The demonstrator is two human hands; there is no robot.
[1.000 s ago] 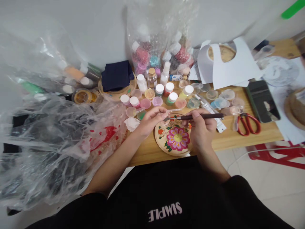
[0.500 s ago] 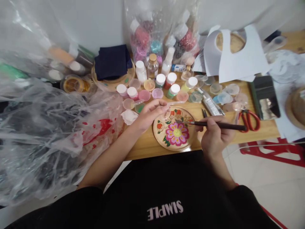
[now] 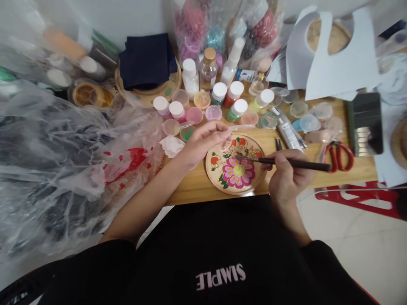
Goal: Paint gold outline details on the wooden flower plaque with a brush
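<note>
Near the front edge of the wooden table lies a round painted disc, whose far-left rim the loosely curled left hand touches, while the right hand pinches a paintbrush, tip over the disc.

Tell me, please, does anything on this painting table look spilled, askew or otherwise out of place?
No spill shows. The round painted disc overhangs the near edge of the table slightly, while the left hand rests at its rim and the right hand holds a brush over it. Several small paint pots sit uncapped, lids scattered nearby.
</note>
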